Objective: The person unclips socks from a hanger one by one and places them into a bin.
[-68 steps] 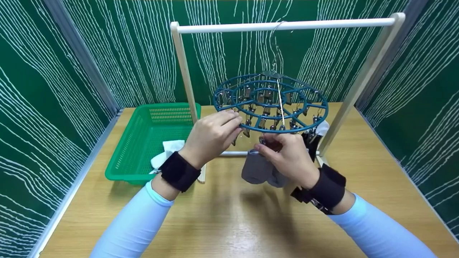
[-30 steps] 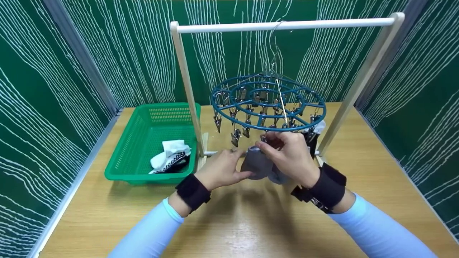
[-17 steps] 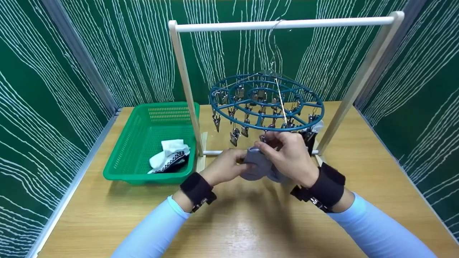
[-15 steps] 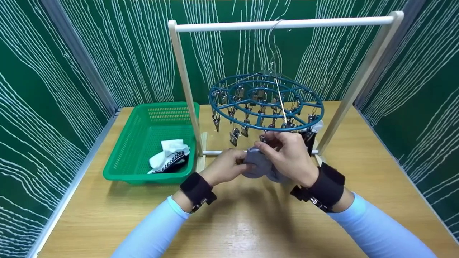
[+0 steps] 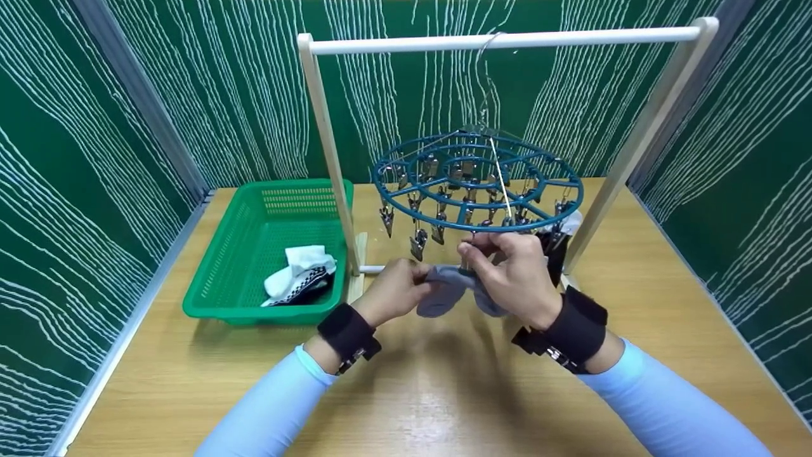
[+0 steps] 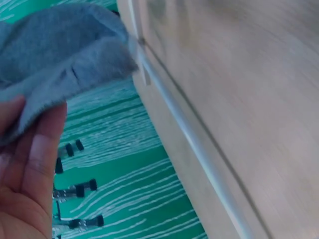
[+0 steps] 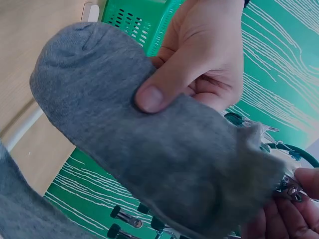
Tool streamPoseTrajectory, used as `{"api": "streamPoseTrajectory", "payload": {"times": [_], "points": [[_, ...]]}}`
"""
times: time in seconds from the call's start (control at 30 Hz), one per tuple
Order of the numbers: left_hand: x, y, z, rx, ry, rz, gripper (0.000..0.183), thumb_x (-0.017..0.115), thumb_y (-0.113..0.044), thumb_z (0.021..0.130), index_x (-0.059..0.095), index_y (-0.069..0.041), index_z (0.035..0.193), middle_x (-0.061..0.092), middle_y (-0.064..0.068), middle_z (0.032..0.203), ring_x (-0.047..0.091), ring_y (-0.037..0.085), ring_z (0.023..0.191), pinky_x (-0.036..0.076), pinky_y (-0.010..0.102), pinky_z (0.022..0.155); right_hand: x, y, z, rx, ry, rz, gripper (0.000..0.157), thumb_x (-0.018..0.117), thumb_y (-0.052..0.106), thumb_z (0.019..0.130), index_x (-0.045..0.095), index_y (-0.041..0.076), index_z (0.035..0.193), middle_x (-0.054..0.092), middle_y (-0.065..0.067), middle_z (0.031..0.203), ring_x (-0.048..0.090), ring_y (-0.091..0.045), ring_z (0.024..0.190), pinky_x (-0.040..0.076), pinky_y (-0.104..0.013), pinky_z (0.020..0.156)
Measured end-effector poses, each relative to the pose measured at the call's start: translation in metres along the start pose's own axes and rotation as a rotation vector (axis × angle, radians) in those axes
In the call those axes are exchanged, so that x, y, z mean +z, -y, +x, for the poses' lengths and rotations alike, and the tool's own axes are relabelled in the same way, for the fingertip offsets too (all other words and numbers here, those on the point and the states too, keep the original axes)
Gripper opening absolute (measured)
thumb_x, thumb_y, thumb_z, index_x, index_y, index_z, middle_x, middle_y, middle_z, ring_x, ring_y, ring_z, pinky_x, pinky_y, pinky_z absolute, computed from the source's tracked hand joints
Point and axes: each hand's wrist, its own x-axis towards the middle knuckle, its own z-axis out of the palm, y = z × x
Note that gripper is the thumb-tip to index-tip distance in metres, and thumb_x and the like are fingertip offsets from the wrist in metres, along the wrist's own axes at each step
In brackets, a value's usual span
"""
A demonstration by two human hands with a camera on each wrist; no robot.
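Note:
My left hand pinches a grey ankle sock between thumb and fingers; in the right wrist view its thumb lies flat on the sock. My right hand pinches a small metal clip at the sock's cuff, just under the rim of a round blue clip hanger. Whether the clip's mouth has the cuff is hidden by the fingers. A second grey sock hangs beside the first, partly behind my right hand.
The hanger hooks over the white bar of a wooden rack, with several loose clips dangling. Black and white socks hang at its right. At left, a green basket holds white and black-patterned socks.
My left hand has left the hanger's rim, dropped to the grey sock and gripped it. Lately it has drawn the sock leftward, tilting it. My right hand stays at the clip.

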Motion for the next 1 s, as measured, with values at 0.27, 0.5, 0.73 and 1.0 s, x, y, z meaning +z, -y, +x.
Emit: {"api": "streamPoseTrajectory", "payload": {"times": [0.27, 0.5, 0.73, 1.0], "points": [[-0.006, 0.004, -0.004, -0.099, -0.044, 0.043, 0.031, 0.060, 0.007, 0.098, 0.082, -0.003, 0.118, 0.081, 0.014, 0.117, 0.073, 0.027, 0.107, 0.064, 0.041, 0.092, -0.001, 0.003, 0.000, 0.005, -0.012, 0.014, 0.004, 0.079, 0.000, 0.095, 0.082, -0.001, 0.093, 0.081, -0.009, 0.080, 0.070, -0.009, 0.067, 0.048, -0.011, 0.057], [-0.029, -0.002, -0.014, -0.047, -0.078, 0.070, 0.026, 0.062, 0.006, 0.099, 0.082, 0.000, 0.115, 0.082, 0.017, 0.110, 0.078, 0.027, 0.096, 0.067, 0.038, 0.084, -0.002, 0.003, 0.000, 0.078, -0.005, -0.019, 0.006, 0.085, 0.003, 0.092, 0.083, -0.002, 0.094, 0.081, -0.011, 0.081, 0.071, -0.014, 0.067, 0.050, -0.009, 0.061], [-0.070, -0.003, -0.027, -0.012, -0.193, 0.107, 0.021, 0.068, 0.007, 0.096, 0.082, 0.001, 0.109, 0.082, 0.020, 0.104, 0.080, 0.032, 0.090, 0.068, 0.036, 0.078, -0.004, 0.004, 0.001, 0.108, -0.004, -0.033, 0.008, 0.086, 0.006, 0.093, 0.083, 0.000, 0.089, 0.080, -0.011, 0.079, 0.072, -0.019, 0.069, 0.052, -0.009, 0.067], [-0.121, 0.003, -0.044, -0.024, -0.320, 0.141, 0.026, 0.063, 0.010, 0.091, 0.083, 0.004, 0.107, 0.083, 0.021, 0.104, 0.079, 0.034, 0.095, 0.067, 0.048, 0.086, -0.003, 0.004, 0.003, 0.094, 0.001, -0.030, 0.010, 0.086, 0.006, 0.092, 0.082, 0.000, 0.085, 0.081, -0.009, 0.078, 0.075, -0.019, 0.068, 0.052, -0.009, 0.067]]}}
